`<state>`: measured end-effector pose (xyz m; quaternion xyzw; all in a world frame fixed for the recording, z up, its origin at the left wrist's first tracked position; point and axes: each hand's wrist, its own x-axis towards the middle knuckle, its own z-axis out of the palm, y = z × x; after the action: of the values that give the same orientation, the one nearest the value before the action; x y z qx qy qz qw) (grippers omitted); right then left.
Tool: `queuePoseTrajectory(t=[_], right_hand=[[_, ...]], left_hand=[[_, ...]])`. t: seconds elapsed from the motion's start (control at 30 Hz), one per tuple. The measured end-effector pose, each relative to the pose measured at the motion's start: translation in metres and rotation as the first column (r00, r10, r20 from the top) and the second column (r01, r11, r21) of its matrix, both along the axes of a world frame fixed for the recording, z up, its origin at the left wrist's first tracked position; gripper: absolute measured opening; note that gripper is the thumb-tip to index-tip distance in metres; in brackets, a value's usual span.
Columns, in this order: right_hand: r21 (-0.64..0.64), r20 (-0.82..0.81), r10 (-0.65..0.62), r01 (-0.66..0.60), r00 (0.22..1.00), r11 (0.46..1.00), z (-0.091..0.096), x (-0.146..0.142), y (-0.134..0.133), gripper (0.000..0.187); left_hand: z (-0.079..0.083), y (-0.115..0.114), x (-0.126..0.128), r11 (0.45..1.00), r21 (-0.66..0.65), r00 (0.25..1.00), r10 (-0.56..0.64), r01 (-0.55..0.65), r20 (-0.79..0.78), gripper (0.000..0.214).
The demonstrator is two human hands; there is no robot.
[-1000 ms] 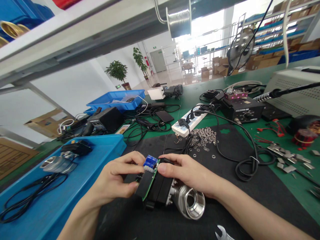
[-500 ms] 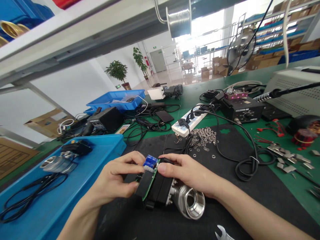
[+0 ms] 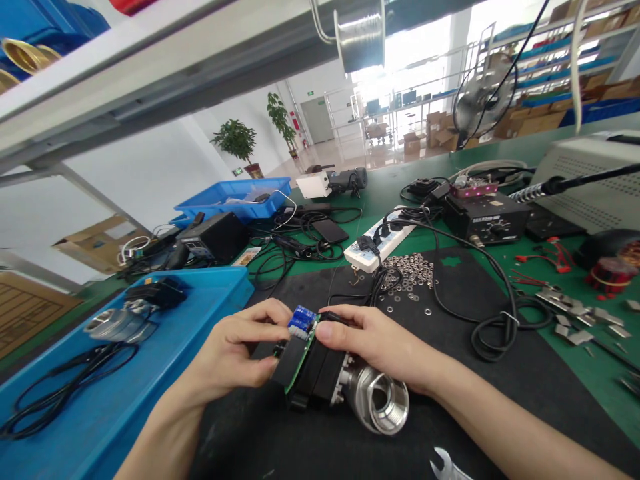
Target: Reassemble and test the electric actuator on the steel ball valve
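My right hand (image 3: pixel 373 337) grips the black boxy actuator (image 3: pixel 320 370), silver metal valve (image 3: pixel 370 403) attached, green circuit board (image 3: pixel 303 358) uncovered; left hand (image 3: pixel 233 350) grip unclear

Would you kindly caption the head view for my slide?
Left hand at the circuit board, right hand on the black housing.

The room is filled with bright light from a big window (image 3: pixel 407 57) at the back. A white wall (image 3: pixel 135 167) is seen on the left. A gray door (image 3: pixel 318 121) is set far away. Two green plants (image 3: pixel 235 139) are kept in pots on the shiny floor (image 3: pixel 345 155), and brown boxes (image 3: pixel 439 127) are piled there too.
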<state>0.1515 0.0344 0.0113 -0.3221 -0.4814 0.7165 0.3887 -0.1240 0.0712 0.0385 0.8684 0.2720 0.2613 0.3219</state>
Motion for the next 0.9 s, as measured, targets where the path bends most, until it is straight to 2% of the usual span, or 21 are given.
queuePoseTrajectory(t=[0.23,0.4,0.5,0.6,0.67,0.8,0.9], right_hand=[[-0.006,-0.025,-0.001,0.001,1.0,1.0,0.0,0.0,0.0,0.068],[-0.078,-0.163,0.023,-0.036,0.986,0.996,-0.002,-0.002,0.002,0.045],[-0.164,-0.208,0.008,-0.043,0.978,0.986,-0.004,-0.002,0.005,0.044],[-0.279,-0.191,-0.069,0.013,0.979,0.96,-0.005,-0.001,0.009,0.052],[-0.393,-0.172,-0.135,0.057,0.976,0.918,-0.007,0.003,0.011,0.057],[-0.56,-0.265,-0.238,0.052,0.935,0.827,-0.012,0.015,0.014,0.059],[-0.594,-0.278,-0.293,0.075,0.915,0.801,-0.015,0.023,0.013,0.057]], left_hand=[[0.001,-0.001,0.0,0.996,-0.077,0.999,0.039,-0.041,-0.029,0.026],[0.002,-0.002,0.01,0.974,-0.206,0.995,0.101,-0.096,0.015,0.022],[0.003,-0.004,0.017,0.933,-0.337,0.987,0.154,-0.131,0.045,0.029],[-0.001,-0.009,0.025,0.855,-0.461,0.941,0.32,-0.237,0.112,0.036],[-0.007,-0.012,0.033,0.813,-0.521,0.895,0.406,-0.261,0.185,0.038],[-0.021,-0.017,0.053,0.825,-0.55,0.841,0.386,-0.13,0.38,0.041],[-0.029,-0.021,0.064,0.844,-0.535,0.811,0.344,-0.045,0.473,0.044]])
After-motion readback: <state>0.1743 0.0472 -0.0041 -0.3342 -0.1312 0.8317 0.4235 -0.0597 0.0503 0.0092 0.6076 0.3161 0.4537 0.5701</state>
